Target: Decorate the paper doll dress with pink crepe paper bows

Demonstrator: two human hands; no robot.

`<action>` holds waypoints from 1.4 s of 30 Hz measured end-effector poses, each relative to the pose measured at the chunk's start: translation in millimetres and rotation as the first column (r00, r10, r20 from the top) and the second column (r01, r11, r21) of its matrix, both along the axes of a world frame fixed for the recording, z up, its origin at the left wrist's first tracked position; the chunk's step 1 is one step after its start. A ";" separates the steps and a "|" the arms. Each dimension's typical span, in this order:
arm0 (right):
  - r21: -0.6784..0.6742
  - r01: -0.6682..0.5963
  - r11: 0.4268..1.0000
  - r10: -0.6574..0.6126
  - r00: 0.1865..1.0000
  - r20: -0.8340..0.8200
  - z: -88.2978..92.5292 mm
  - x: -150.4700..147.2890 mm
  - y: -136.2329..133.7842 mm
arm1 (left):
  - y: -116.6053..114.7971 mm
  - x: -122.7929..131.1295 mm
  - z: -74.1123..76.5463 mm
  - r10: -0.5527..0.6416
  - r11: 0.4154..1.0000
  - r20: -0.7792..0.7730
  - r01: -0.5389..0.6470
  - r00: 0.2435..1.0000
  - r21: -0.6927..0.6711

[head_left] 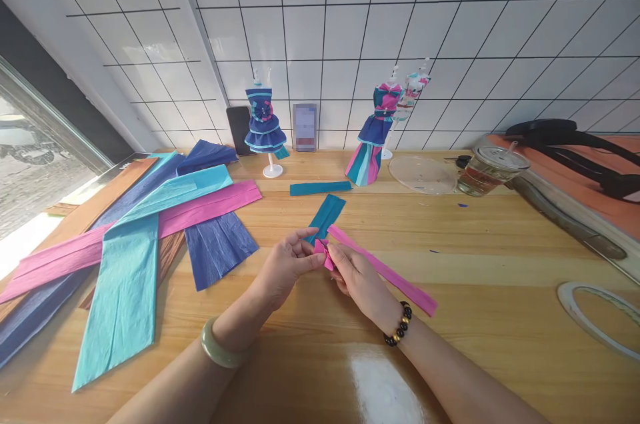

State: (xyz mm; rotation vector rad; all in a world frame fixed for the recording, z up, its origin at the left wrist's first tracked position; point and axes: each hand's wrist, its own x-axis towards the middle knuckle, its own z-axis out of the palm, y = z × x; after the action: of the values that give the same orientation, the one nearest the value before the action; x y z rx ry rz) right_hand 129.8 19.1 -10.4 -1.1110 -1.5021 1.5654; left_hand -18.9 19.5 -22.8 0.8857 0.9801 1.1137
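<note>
I see both hands close together over the wooden table (500, 244), right in front of me. The left hand (287, 264) and the right hand (357, 277) both pinch the folded end of a pink paper strip (387, 272). The fingertips almost touch each other there. The rest of the strip runs away past the right hand and lies flat on the table.

Just behind the hands lies a short teal strip (326, 216), its near end tucked under the pink fold. A bit farther back lies another teal strip (320, 188). Well off to the left of the left hand are big sheets of paper, all crossed over each other: a light blue sheet (125, 291), a long pink sheet (200, 211) and a dark blue sheet (220, 244).

Far behind the hands, by the tiled wall, stand two little dress dolls: a blue dress (265, 124) and a blue and pink dress (375, 137). Behind and to the right of the right hand are a clear plate (423, 175) and a drink cup (487, 171).

The left wrist wears a green bangle (217, 347). The right wrist wears a bead bracelet (400, 324).
</note>
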 end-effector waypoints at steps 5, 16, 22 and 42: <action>0.004 -0.001 1.000 0.001 1.000 0.014 -1.2 0.4 0.7 | 0.1 0.3 0.9 0.003 1.000 -0.002 -0.003 1.000 -0.023; 0.013 0.020 1.000 -0.020 1.000 0.006 -2.4 -0.8 -0.5 | -1.5 1.3 1.5 -0.006 1.000 0.035 0.006 0.999 -0.014; 0.019 0.027 0.999 -0.027 1.000 0.016 -1.0 -1.3 0.1 | -1.3 1.8 3.9 -0.007 1.000 0.037 0.007 0.999 -0.025; 0.047 0.018 0.999 -0.019 1.000 0.017 -2.1 0.1 0.6 | -0.5 -0.4 2.3 -0.016 1.000 0.008 0.016 1.000 0.001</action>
State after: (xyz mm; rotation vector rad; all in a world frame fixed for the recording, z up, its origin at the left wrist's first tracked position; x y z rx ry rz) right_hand 130.0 19.7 -12.6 -1.1113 -1.5279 1.5040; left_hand -19.3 19.0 -20.5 0.8881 0.9644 1.1037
